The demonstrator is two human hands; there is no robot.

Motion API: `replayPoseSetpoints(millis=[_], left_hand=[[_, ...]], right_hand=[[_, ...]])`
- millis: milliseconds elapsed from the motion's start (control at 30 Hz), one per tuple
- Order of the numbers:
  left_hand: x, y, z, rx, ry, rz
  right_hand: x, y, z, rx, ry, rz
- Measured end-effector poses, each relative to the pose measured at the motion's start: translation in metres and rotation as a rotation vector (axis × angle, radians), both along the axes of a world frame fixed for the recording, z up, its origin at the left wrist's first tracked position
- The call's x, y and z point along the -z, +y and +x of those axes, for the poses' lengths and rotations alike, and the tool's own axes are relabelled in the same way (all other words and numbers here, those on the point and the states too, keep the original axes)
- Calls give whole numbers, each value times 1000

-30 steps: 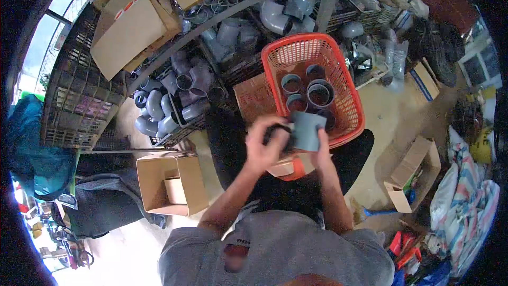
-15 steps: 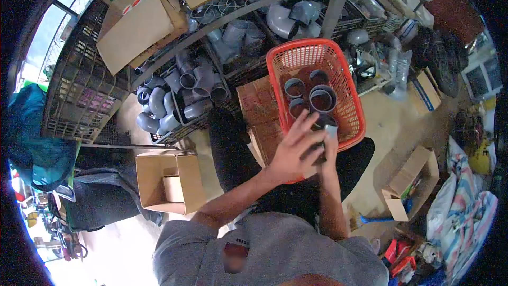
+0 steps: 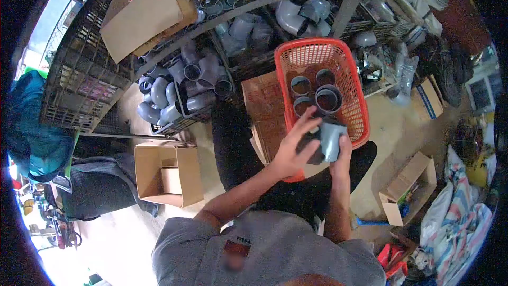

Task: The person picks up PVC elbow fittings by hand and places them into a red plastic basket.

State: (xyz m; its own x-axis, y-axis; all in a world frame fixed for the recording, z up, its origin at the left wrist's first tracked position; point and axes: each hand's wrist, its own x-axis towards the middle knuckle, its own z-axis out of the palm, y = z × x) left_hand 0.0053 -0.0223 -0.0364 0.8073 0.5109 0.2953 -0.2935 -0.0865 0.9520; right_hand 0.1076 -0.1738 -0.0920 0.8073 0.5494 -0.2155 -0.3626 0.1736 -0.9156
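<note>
A grey plastic pipe fitting point(image 3: 332, 142) is held up over the near end of a red plastic basket point(image 3: 361, 95). My right hand point(image 3: 341, 159) grips its right side, thumb along the outer wall. On the other side, my left hand point(image 3: 291, 151) has its thumb and fingers curved around the fitting's dark, shaded left part. Deeper in the basket several fittings stand on end with their round openings upward, among them a grey pipe fitting point(image 3: 328, 99) and another pipe fitting point(image 3: 300, 86). The basket sits between my knees.
A flattened cardboard box point(image 3: 262, 108) lies left of the basket. Black crates of grey pipe elbows point(image 3: 159, 94) stand beyond my left knee. An open carton point(image 3: 190, 177) is on the floor at left, another carton point(image 3: 389, 206) at right. A metal shelf bar point(image 3: 248, 8) crosses behind.
The fitting has turned, so more of its light grey side shows between my hands. My right hand has shifted slightly right. The whole view has moved a little.
</note>
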Motion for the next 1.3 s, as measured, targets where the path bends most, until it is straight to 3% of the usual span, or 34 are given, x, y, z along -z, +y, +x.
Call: replayPoseSetpoints(millis=[67, 100, 200, 267, 333, 433, 467, 533, 600, 667, 700, 767, 800, 900, 933, 1000, 1033, 1067, 1100, 1133, 1167, 1233, 1267, 1300], left_hand=[[-1, 2, -1, 120, 42, 410], [-4, 5, 1, 120, -38, 486], [-27, 30, 4, 284, -88, 464], [-21, 40, 10, 238, -123, 363], [-20, 49, 6, 166, 127, -97], [-47, 60, 0, 288, 118, 445], [-67, 58, -2, 308, 120, 442], [-96, 57, -4, 495, 124, 515], [-98, 64, -2, 611, 181, 525], [-103, 72, 1, 951, 361, 654], [-92, 74, 2, 1025, 414, 758], [-94, 68, -2, 1021, 414, 723], [-95, 66, -2, 1008, 411, 686], [-63, 63, -4, 863, 280, 561], [-59, 64, -5, 861, 279, 565], [-57, 62, -10, 852, 348, 269], [-52, 57, -13, 751, 233, 276], [-52, 53, -15, 758, 230, 282], [-55, 50, -15, 656, 271, 446], [-57, 47, -13, 547, 306, 608], [-51, 42, -10, 413, 187, 668], [-43, 34, -2, 373, 163, 762], [-39, 28, -1, 341, 155, 852], [-35, 19, -6, 488, 426, 853]], right_hand=[[-12, 5, -10, 38, -104, -87], [-7, 5, -14, 52, 44, 33], [21, -4, -24, -39, 212, 201], [-11, 4, -36, -64, 201, 136], [-16, 7, -35, -94, 196, 11], [-23, 14, -20, -180, 250, 154], [-14, 13, -11, -161, 256, 154], [8, 10, 5, -487, 308, 356], [5, 9, 8, -419, 363, 309], [-14, 15, 23, -594, -124, -4], [-36, 22, 28, -588, -121, -1], [-93, 39, 32, -801, -633, -126], [-111, 40, 33, -795, -635, -125], [-147, 38, 31, -735, -1086, -431], [-147, 36, 33, -733, -1090, -429], [-146, 30, 37, -576, -1313, -274], [-145, 26, 38, -568, -1315, -275], [-142, 20, 38, -385, -1146, -286], [-139, 16, 36, -203, -975, -293], [-132, 14, 31, -192, -982, -294], [-121, 10, 23, -98, -627, -124], [-84, 4, 3, 40, 164, 217], [-56, 4, -3, 0, 276, 349], [-42, 14, -12, 78, 297, 287]])
